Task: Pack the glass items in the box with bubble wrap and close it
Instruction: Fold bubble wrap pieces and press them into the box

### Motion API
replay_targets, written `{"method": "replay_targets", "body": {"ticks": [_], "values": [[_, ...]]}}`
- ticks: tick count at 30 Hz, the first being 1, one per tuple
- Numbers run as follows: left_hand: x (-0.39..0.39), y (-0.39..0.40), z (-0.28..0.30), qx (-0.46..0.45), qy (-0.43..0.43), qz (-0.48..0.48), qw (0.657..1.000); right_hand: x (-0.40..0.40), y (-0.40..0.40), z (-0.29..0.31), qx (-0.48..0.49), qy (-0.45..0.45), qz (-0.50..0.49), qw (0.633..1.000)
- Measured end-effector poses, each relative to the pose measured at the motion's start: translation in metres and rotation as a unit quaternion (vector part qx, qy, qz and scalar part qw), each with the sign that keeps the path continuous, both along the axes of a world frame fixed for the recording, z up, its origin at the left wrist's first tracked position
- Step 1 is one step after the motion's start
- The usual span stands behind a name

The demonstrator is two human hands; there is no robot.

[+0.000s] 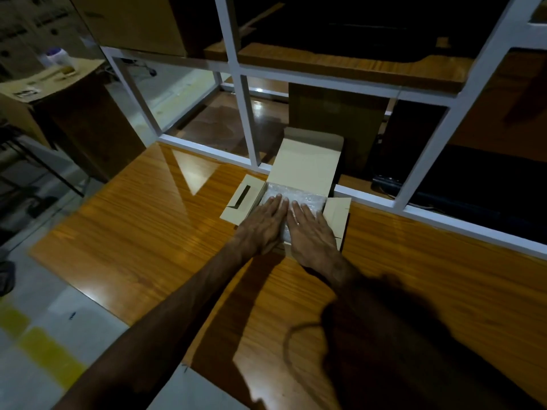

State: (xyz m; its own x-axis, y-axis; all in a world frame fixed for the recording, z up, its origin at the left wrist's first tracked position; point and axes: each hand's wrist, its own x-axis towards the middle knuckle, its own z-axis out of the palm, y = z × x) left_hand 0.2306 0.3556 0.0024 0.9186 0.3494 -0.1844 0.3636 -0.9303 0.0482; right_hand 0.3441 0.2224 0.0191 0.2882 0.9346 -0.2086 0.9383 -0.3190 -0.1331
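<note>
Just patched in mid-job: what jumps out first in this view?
Both hands, left hand and right hand, press flat, side by side, on the bubble wrap filling the open cardboard box near the wooden table's far edge. Its lid stands up against the white-framed glass partition, side flaps spread out.

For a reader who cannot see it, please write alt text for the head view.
Both hands, left hand and right hand, press flat on bubble wrap inside an open cardboard box on a glossy wooden table. The box flaps stand open, and a white-framed glass partition rises behind it.
</note>
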Motion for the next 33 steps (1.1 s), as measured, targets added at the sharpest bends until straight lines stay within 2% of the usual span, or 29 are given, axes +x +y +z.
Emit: {"method": "replay_targets", "body": {"ticks": [12,15,18,22,29,33], "values": [[0.016,0.022,-0.002,-0.042,0.064,0.002,0.997,0.014,0.018,0.0,-0.081,0.042,0.026,0.996],[0.017,0.023,-0.003,-0.034,0.072,0.002,0.997,0.016,0.014,0.003,-0.054,-0.001,0.034,0.998],[0.019,0.024,-0.006,-0.024,0.075,0.006,0.997,0.022,0.013,0.007,0.013,-0.059,-0.018,0.998],[0.021,0.028,-0.012,-0.015,0.081,0.013,0.997,0.036,0.023,0.002,-0.045,-0.024,-0.047,0.998],[0.023,0.034,0.001,0.103,0.115,-0.034,0.987,0.024,0.021,-0.016,-0.062,-0.019,-0.068,0.996],[0.027,0.045,0.01,0.116,0.134,-0.038,0.983,0.031,0.018,-0.013,-0.08,-0.012,-0.056,0.995]]}}
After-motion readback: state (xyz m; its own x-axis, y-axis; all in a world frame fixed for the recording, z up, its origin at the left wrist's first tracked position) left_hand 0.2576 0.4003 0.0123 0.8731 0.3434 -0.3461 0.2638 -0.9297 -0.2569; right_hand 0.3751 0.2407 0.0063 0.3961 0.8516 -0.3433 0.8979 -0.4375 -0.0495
